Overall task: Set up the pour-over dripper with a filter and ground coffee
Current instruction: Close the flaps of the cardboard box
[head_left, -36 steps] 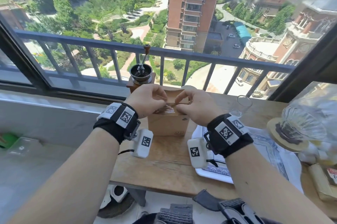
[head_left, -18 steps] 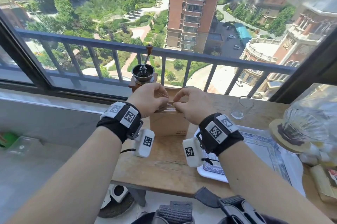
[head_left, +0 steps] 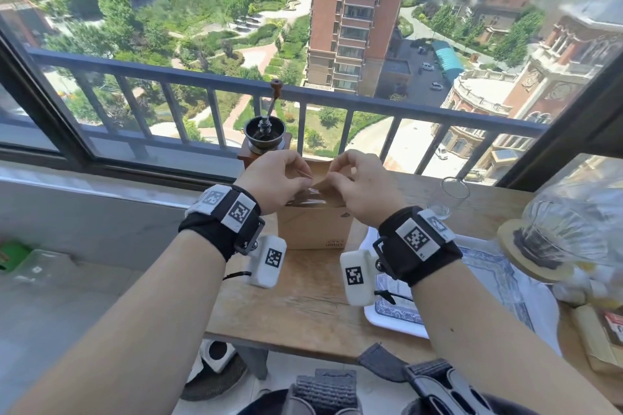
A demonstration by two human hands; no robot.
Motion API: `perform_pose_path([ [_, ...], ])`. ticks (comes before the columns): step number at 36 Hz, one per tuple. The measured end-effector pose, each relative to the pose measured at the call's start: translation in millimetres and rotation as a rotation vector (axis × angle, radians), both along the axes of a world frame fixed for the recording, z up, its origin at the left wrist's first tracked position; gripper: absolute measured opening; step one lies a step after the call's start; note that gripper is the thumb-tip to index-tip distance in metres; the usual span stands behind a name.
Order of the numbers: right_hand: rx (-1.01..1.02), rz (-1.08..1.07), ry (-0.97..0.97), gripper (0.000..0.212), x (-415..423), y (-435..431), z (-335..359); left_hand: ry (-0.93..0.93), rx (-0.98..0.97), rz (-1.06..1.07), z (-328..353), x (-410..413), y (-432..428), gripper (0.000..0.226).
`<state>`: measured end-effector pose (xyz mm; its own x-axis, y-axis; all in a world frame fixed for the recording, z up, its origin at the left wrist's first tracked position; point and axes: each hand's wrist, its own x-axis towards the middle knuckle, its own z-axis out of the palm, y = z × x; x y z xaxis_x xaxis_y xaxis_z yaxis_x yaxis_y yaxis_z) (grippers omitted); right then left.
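Note:
A brown cardboard box (head_left: 315,229) stands upright on the wooden table (head_left: 303,306). My left hand (head_left: 273,178) and my right hand (head_left: 362,185) both pinch its top flaps, which are partly lifted, with something shiny showing underneath. A glass dripper on a wooden collar (head_left: 553,239) sits at the right on a blue-patterned white tray (head_left: 495,283). A hand-crank coffee grinder (head_left: 264,138) stands just behind the box. The box's contents are hidden.
A small clear glass (head_left: 453,193) stands right of the box. Packets and a wooden block (head_left: 603,330) lie at the table's right edge. A window with a railing (head_left: 337,104) runs close behind the table. A green item (head_left: 13,254) lies on the floor left.
Both hands have risen slightly at the top of the box and spread apart, lifting the flaps. The view has shifted a little.

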<state>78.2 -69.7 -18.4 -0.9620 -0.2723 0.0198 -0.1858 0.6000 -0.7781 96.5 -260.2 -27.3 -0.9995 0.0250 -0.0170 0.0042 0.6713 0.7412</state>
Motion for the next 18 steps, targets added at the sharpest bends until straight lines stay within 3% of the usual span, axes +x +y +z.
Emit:
perform_pose_path([
  [4,-0.007,0.071,-0.003,0.027,-3,2,4,0.008,-0.015,0.010,5,1,-9,0.007],
  [8,0.074,0.153,-0.056,0.018,-7,-3,6,0.009,-0.010,0.032,6,2,-15,0.007],
  [12,0.068,0.119,0.079,0.018,-9,-8,7,0.009,-0.010,0.038,3,5,-18,0.008],
  [14,0.044,0.079,0.137,0.006,-11,-9,9,0.007,-0.018,0.038,3,5,-20,0.008],
  [18,-0.025,0.067,0.156,0.018,-12,-5,16,-0.003,-0.014,0.040,4,5,-21,0.011],
])
